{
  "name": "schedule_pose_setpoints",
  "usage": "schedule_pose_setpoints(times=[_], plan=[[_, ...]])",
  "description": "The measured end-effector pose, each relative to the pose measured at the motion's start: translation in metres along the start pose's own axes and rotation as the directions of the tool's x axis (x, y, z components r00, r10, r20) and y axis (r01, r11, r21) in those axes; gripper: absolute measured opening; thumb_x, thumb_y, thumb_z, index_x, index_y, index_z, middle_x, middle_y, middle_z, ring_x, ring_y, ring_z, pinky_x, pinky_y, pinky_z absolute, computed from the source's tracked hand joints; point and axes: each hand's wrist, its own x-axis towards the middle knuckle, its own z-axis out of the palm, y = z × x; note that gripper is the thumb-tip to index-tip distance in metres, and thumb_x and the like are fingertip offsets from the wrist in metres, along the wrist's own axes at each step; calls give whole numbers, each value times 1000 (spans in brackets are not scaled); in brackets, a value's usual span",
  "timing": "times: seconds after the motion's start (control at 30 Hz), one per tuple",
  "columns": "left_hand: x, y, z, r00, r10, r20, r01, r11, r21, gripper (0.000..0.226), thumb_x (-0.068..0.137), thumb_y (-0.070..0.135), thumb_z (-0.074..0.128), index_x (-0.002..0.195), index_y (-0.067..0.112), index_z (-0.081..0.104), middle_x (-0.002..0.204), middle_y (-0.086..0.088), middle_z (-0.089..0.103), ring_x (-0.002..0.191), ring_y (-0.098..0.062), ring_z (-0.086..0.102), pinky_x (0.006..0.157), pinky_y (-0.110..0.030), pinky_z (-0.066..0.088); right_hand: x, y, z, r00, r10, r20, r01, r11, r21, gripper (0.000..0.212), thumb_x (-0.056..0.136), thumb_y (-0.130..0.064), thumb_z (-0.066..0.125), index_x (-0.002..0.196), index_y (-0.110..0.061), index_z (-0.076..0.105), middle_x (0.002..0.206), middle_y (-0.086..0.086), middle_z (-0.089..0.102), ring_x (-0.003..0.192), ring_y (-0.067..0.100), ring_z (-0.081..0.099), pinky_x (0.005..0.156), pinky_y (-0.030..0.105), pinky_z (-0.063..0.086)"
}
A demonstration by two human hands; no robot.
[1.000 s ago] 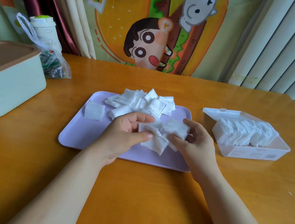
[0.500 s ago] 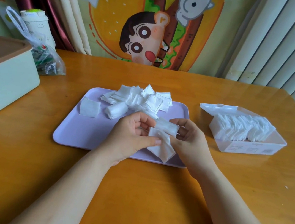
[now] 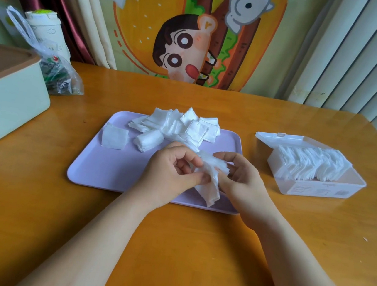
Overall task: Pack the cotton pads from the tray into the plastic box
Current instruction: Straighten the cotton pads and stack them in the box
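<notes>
Both hands meet over the near right part of the tray [image 3: 108, 168], with a bunch [image 3: 210, 181] of white cotton pads between them (how many I cannot tell). The left hand [image 3: 169, 173] has its grip closed on the bunch: the thumb below and the curled fingers above pinch its left side. The right hand [image 3: 242, 180] grips the other side, its fingers curled round the stacked edges. The bunch is fanned out, and its lower end hangs towards the tray's near rim; whether it touches the tray I cannot tell.

At the far edge of the tray lies a loose pile [image 3: 180, 125] of pads. A roll [image 3: 148, 140] of pads lies just in front of the pile. A single pad [image 3: 114, 137] lies flat to the left, apart from the rest.

The box [image 3: 314, 190] stands on the bench [image 3: 193, 250] to the right of the tray, near it but not touching, with its lid [image 3: 276, 137] flipped back on the far side. A row [image 3: 310, 165] of pads stands on edge inside, leaning.

At the bench's left edge stands a pale green bin [image 3: 5, 101] with a brown top. Behind it are a clear bag [image 3: 56, 72] and a cup [image 3: 45, 25].
</notes>
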Motion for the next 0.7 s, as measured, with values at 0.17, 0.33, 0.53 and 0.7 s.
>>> schedule_pose_setpoints(times=[0.17,0.33,0.53,0.7], plan=[[0,-6,0,984,177,-27,-166,960,223,23,77,18,93,95,23,78,99,7,57,73,-19,56,70,-23,50,-2,-6,1,998,37,52,-46,981,187,36,98,-18,73,130,-7,61,95,9,76,82,21,72,70,25,57],[-1,-5,0,946,323,16,-300,860,413,17,84,27,86,99,25,78,104,15,51,76,-14,58,66,-31,53,-2,-6,3,1000,4,25,-8,985,171,39,95,-6,74,131,-8,60,102,11,80,86,21,75,74,26,57],[-3,-3,1,954,297,50,-289,856,428,13,86,25,85,89,25,72,105,15,51,83,-12,62,74,-38,55,1,-1,1,1000,10,-5,-9,985,172,27,105,-2,60,130,-10,63,93,14,73,81,22,70,70,25,57],[-1,0,-5,986,168,12,-167,958,235,14,89,18,81,87,22,68,105,8,60,85,-16,62,78,-26,53,4,2,0,999,32,-34,-27,987,161,25,104,-1,60,126,-12,65,103,15,76,88,21,73,73,28,59]])
